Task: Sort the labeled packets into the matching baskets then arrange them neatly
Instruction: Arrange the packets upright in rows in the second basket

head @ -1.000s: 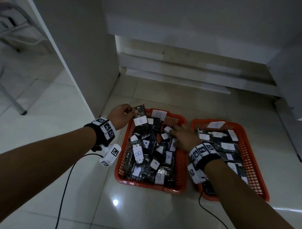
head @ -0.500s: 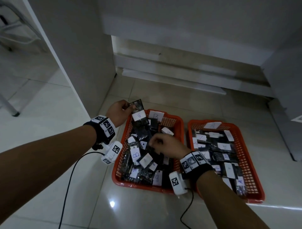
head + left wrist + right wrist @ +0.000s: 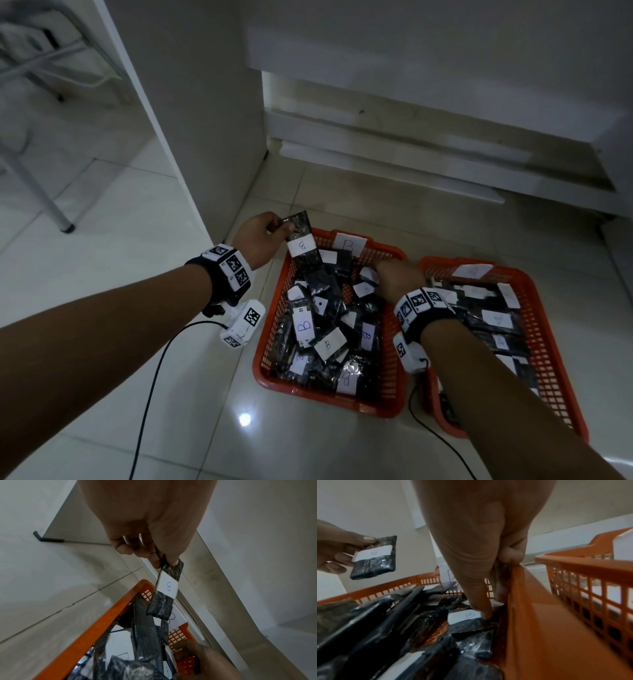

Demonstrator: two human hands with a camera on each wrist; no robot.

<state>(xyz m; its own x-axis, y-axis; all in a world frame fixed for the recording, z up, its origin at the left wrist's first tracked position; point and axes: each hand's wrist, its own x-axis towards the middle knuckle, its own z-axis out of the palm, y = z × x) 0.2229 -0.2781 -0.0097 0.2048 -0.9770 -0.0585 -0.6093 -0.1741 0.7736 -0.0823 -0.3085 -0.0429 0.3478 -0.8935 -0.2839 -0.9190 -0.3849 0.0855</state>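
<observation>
Held packet (image 3: 301, 236), black w/ white "B" label, hangs from the left hand (image 3: 258, 240), pinched at its top edge btwn thumb and fingertips (image 3: 155, 559), above the far-left corner of the left basket (image 3: 394, 377). That orange basket is full of black packets w/ B labels, lying jumbled, and has a paper tag marked B (image 3: 349, 244) on its far wall. Right hand (image 3: 399, 279) reaches down into the basket's far-right corner, against the right wall; one finger (image 3: 485, 609) extended, tip pressing a B packet (image 3: 471, 620) by the wall, other fingers curled at the rim, holding nothing as far as visible. Right basket (image 3: 534, 329), also orange, sits just beside, holding packets labelled A in flatter rows. Both stand on the tiled floor (image 3: 102, 240) near a white cabinet (image 3: 205, 102).
</observation>
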